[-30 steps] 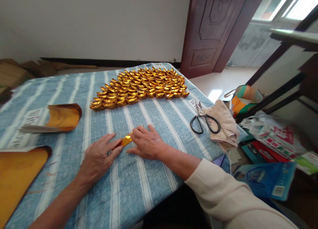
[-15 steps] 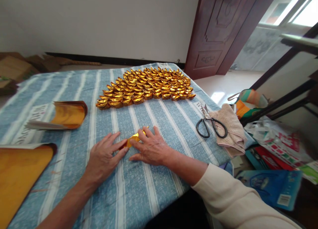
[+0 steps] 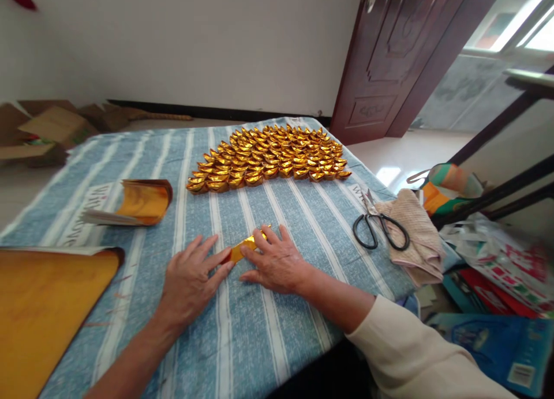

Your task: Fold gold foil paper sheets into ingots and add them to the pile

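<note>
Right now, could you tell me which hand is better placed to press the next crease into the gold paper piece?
Probably the right hand: its fingers already lie on the gold paper piece, while the left hand only touches its near end with its fingertips.

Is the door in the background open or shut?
Open: the dark wooden door is swung inward at an angle, with bright floor and window visible past its edge.
</note>
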### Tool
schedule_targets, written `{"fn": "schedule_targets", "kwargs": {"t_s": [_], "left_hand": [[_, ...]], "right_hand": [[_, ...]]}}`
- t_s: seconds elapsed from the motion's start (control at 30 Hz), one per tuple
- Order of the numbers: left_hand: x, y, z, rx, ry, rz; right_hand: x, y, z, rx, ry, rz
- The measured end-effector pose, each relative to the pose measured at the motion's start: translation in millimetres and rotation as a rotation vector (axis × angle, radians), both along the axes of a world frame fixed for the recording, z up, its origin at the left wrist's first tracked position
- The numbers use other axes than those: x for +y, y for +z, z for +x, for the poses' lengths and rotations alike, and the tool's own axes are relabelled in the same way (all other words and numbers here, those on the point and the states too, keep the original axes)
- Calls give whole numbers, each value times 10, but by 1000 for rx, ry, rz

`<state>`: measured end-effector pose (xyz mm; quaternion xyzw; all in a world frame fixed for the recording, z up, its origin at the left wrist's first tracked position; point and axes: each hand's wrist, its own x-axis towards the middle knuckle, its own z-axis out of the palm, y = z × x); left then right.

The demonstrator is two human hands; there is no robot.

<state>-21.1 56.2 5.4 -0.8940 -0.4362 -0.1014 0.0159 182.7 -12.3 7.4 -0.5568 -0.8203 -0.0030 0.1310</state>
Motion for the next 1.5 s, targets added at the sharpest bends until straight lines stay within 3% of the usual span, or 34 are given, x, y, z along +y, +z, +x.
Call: {"fn": "schedule_targets", "kwargs": {"t_s": [0.3, 0.47, 0.7, 0.87, 1.1, 1.33, 1.5], "left_hand": [[-344, 195, 59, 126, 124, 130], [-203, 284, 87, -4, 146, -33], [21, 386, 439, -39, 109, -302], [20, 431, 525, -25, 143, -370], [23, 375, 517, -79, 190, -425], [-37, 390, 566, -43, 214, -480], [-59, 404, 592, -32, 239, -517]], "right_hand": [[-18, -70, -38, 54, -3, -22], [-30, -91, -58, 60, -1, -3], [-45, -82, -59, 72, 23, 6], [-38, -86, -36, 136, 32, 14], [5, -46, -16, 362, 60, 4], [269, 76, 110, 467, 105, -160], [532, 17, 266, 571, -74, -27]]}}
